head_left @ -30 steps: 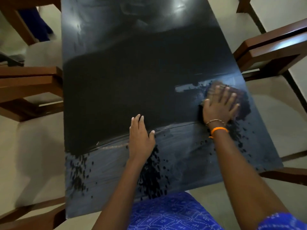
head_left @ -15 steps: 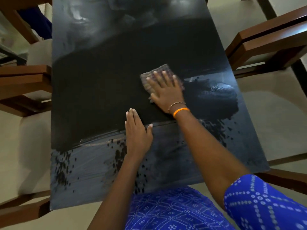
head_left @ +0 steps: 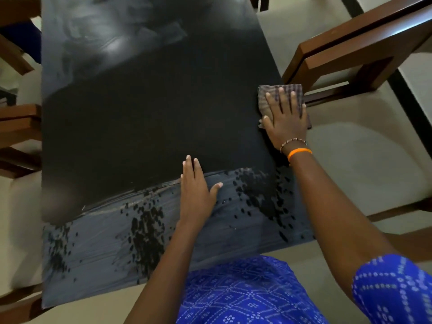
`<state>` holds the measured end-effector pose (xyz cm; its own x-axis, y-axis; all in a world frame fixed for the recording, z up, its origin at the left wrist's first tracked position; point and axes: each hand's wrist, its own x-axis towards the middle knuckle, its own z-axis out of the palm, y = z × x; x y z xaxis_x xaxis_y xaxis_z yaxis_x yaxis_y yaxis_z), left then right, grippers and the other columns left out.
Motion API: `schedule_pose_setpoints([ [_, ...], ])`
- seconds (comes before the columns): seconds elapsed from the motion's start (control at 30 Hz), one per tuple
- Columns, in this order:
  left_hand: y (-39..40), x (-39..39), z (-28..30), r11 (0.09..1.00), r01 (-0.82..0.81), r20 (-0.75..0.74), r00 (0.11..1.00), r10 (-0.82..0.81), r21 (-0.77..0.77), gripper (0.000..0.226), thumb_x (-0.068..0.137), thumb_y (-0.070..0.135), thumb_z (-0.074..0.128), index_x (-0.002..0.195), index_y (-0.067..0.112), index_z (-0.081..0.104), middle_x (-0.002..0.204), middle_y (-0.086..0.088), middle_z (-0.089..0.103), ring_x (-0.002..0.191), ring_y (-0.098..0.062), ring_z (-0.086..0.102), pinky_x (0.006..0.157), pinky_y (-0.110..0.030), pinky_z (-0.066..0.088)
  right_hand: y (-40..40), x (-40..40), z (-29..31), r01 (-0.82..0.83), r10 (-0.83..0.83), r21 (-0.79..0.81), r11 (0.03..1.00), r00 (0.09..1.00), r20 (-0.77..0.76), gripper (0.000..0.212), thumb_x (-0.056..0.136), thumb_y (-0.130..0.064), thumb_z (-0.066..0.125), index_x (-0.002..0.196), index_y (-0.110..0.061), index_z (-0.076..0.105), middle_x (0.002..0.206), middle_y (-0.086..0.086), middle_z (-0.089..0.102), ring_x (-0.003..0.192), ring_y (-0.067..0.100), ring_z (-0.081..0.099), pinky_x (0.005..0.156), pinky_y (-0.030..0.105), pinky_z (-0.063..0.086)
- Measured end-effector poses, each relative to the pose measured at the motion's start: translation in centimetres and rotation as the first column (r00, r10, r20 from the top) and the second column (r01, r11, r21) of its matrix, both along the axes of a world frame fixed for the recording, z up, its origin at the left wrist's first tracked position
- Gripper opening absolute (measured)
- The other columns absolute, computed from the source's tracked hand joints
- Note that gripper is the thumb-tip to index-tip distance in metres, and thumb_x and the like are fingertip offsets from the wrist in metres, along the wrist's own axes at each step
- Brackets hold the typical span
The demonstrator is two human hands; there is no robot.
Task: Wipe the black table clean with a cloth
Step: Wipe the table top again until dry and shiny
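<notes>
The black table [head_left: 145, 118] fills the middle of the view, dark across its centre. A greyish smeared band with black droplet marks [head_left: 145, 230] runs along its near edge. A brown checked cloth [head_left: 265, 97] lies at the table's right edge, partly hanging past it. My right hand [head_left: 286, 120] presses flat on the cloth with fingers spread, wearing an orange band and a bead bracelet. My left hand [head_left: 196, 192] rests flat on the table near the smeared band, fingers apart, holding nothing.
A wooden chair [head_left: 364, 47] with a pale seat stands close to the table's right side, just beyond the cloth. More wooden chair frames [head_left: 18, 127] stand along the left side. Glare patches [head_left: 112, 43] show on the table's far end.
My right hand slid the cloth from the right side to the table's middle, then back right to the table's edge. My left hand has stayed planted on the table.
</notes>
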<state>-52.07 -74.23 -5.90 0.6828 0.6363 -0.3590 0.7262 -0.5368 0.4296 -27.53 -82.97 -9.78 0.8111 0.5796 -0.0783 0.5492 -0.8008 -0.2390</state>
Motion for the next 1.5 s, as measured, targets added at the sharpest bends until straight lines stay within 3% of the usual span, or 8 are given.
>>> schedule_pose_setpoints([
  [0.23,0.2,-0.3,-0.3,1.0,0.0,0.023,1.0,0.0,0.019,0.086,0.09,0.041,0.054,0.148,0.004,0.004,0.158,-0.009,-0.007,0.146,-0.024,-0.005,0.119,-0.037,0.007,-8.0,-10.0,0.0,0.049,-0.048,-0.06,0.997,0.999,0.016,0.063,0.086,-0.046,0.017,0.148,-0.031,0.014,0.158,0.005,0.011,0.146,0.03,0.008,0.113,0.055,0.006],
  [0.4,0.8,-0.7,-0.2,0.997,-0.011,0.107,0.994,0.019,-0.073,0.079,0.093,0.033,0.051,0.148,0.004,0.002,0.158,-0.006,-0.006,0.146,-0.02,-0.005,0.12,-0.037,0.008,-5.6,-11.9,0.2,0.137,-0.136,-0.048,0.989,0.99,0.029,0.065,0.084,-0.045,0.021,0.147,-0.028,0.02,0.157,0.009,0.014,0.145,0.034,0.011,0.112,0.058,0.006],
  [0.5,1.6,-2.1,-0.1,0.995,-0.017,0.188,0.981,0.036,-0.102,0.071,0.095,0.021,0.047,0.148,0.004,0.003,0.158,-0.006,0.0,0.146,-0.018,-0.003,0.12,-0.035,0.006,-1.9,-14.2,0.3,0.05,-0.049,-0.049,0.998,0.999,0.015,0.067,0.083,-0.047,0.02,0.147,-0.028,0.02,0.157,0.009,0.014,0.145,0.033,0.01,0.113,0.058,0.004],
  [0.67,4.7,-7.4,-0.2,0.99,-0.107,0.242,0.962,0.126,-0.091,0.069,0.092,0.004,0.042,0.148,0.006,0.002,0.159,-0.004,0.001,0.146,-0.016,-0.003,0.117,-0.028,-0.001,5.9,-21.1,0.0,-0.126,0.13,-0.073,0.989,0.99,0.053,0.066,0.081,-0.045,0.028,0.144,-0.026,0.031,0.153,0.009,0.027,0.141,0.033,0.024,0.11,0.06,0.017],
  [0.8,8.3,-13.7,-0.2,0.967,-0.237,0.241,0.937,0.254,-0.096,0.07,0.089,-0.002,0.04,0.148,0.006,0.004,0.158,-0.005,0.003,0.146,-0.016,-0.002,0.119,-0.03,0.001,11.7,-27.1,0.2,-0.254,0.255,-0.064,0.965,0.967,0.019,0.066,0.083,-0.044,0.024,0.146,-0.025,0.027,0.155,0.01,0.023,0.143,0.034,0.019,0.11,0.057,0.006],
  [1.1,14.5,-28.1,-0.4,0.871,-0.486,0.256,0.836,0.486,-0.069,0.068,0.09,-0.002,0.041,0.148,0.009,0.008,0.158,-0.004,0.007,0.146,-0.015,-0.001,0.118,-0.03,-0.001,23.2,-39.8,0.9,-0.502,0.499,-0.08,0.861,0.865,-0.061,0.07,0.081,-0.044,0.008,0.149,-0.026,0.009,0.159,0.008,0.003,0.146,0.032,0.0,0.113,0.057,-0.001],
  [1.33,16.6,-35.3,-0.8,0.81,-0.569,0.218,0.78,0.586,-0.142,0.067,0.088,-0.007,0.037,0.148,0.005,0.009,0.158,-0.009,0.009,0.146,-0.018,0.002,0.118,-0.029,0.004,28.6,-48.3,1.2,-0.642,0.636,-0.073,0.763,0.766,-0.092,0.062,0.094,-0.038,0.034,0.149,-0.027,0.007,0.159,0.007,-0.005,0.145,0.031,-0.009,0.113,0.054,-0.011],
  [1.5,16.6,-36.2,0.0,0.778,-0.595,0.193,0.754,0.627,-0.203,0.066,0.093,0.003,0.041,0.149,0.009,0.007,0.158,-0.007,0.009,0.146,-0.017,0.007,0.115,-0.026,0.008,26.6,-48.8,0.7,-0.744,0.742,-0.043,0.667,0.668,-0.056,0.058,0.093,-0.04,0.03,0.148,-0.028,0.016,0.159,0.002,0.005,0.146,0.029,-0.001,0.114,0.05,-0.009],
])
